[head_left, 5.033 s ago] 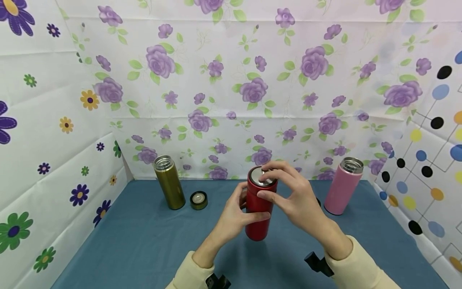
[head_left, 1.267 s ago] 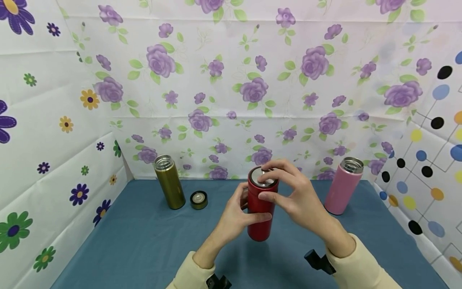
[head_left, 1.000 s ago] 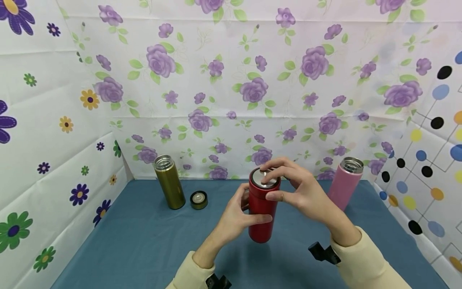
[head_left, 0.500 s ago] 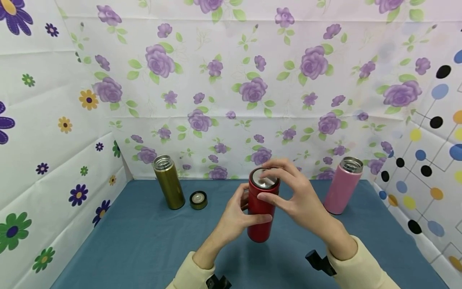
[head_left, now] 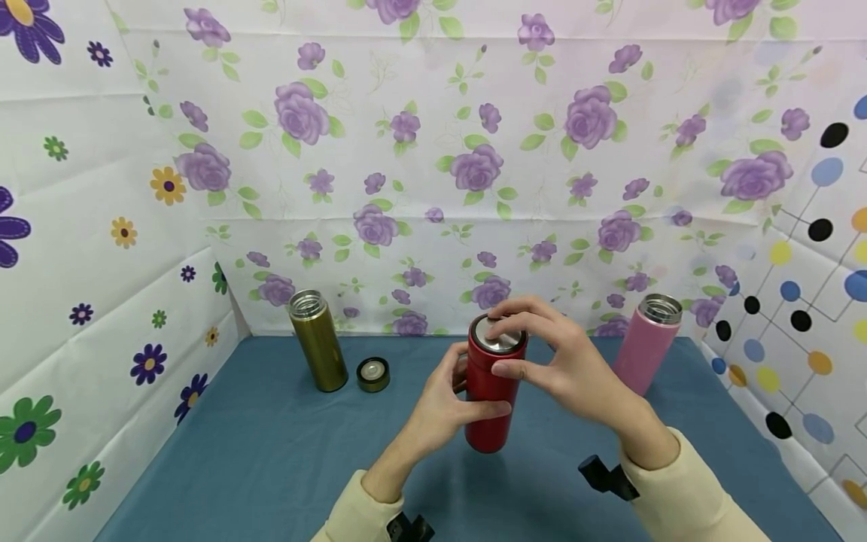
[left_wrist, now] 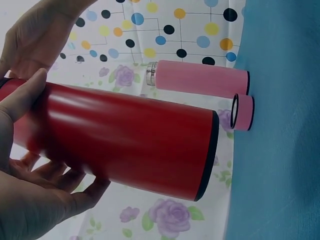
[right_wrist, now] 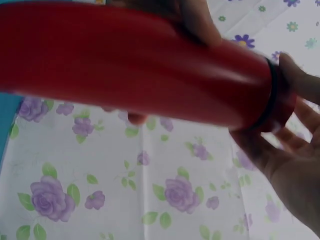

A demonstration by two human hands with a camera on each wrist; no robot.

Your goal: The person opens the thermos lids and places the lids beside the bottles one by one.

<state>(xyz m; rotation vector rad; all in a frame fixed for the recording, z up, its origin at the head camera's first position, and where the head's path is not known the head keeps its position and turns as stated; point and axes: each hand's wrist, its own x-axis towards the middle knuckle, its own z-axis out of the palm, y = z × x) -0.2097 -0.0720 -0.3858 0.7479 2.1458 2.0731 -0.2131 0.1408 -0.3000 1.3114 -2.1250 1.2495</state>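
My left hand [head_left: 433,406] grips the red thermos [head_left: 489,429] around its body, thumb across the front. The thermos leans slightly and is held just above the table; its dark base [left_wrist: 208,157] shows in the left wrist view. On top sits the red lid [right_wrist: 284,105] with a silver disc, a black ring between it and the body. My right hand [head_left: 565,365] grips this lid, its thumb at the near side and its fingers bent over the top and far side. Fingers behind the thermos are partly hidden in the head view.
A gold thermos [head_left: 317,350] without its lid stands at the back left, its gold lid [head_left: 372,375] lying beside it. At the back right stands an uncapped pink thermos [head_left: 646,350]; its pink lid [left_wrist: 244,112] lies near its base. Patterned cloth walls enclose the blue table [head_left: 271,452].
My right hand has turned back and forth on the lid; since half a second ago its wrist has swung to the right. The left hand and the thermos stay nearly in place.
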